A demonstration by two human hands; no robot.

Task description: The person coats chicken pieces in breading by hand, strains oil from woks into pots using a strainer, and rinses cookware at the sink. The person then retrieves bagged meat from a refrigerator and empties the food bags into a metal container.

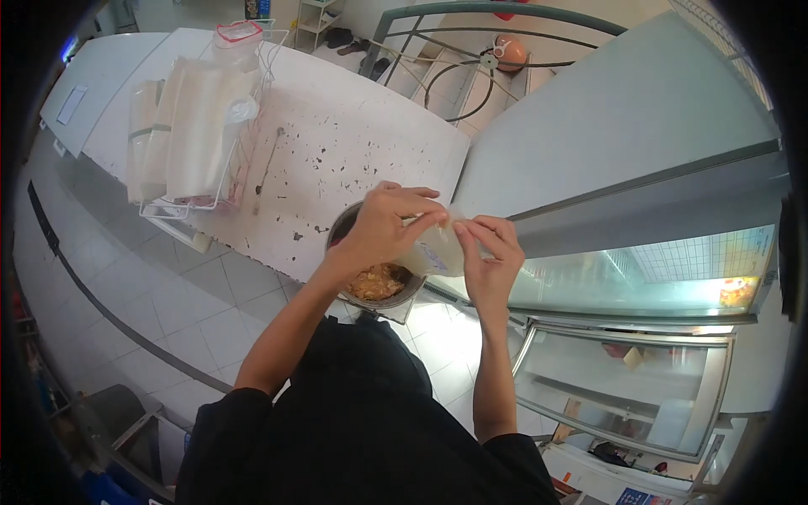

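Note:
Between my hands hangs a translucent plastic bag (pixel 439 255) with blue print on it. My left hand (pixel 394 220) pinches the bag's top edge between thumb and forefinger, its other fingers extended. My right hand (pixel 491 250) pinches the same edge from the right, fingertips close to the left ones. Below and partly behind the left hand stands a round metal pot (pixel 416 293) at the table's edge. Orange-brown food (pixel 376 283) lies in it, with part of the contents hidden by my left hand and the bag.
A worn white table (pixel 337 126) bears a white wire basket (pixel 231 181) with stacks of plastic bags (pixel 198 126). A thin stick (pixel 268 168) lies beside the basket. On the right is a large fridge or freezer (pixel 606 143) with a glass front; a metal railing (pixel 396 38) stands behind.

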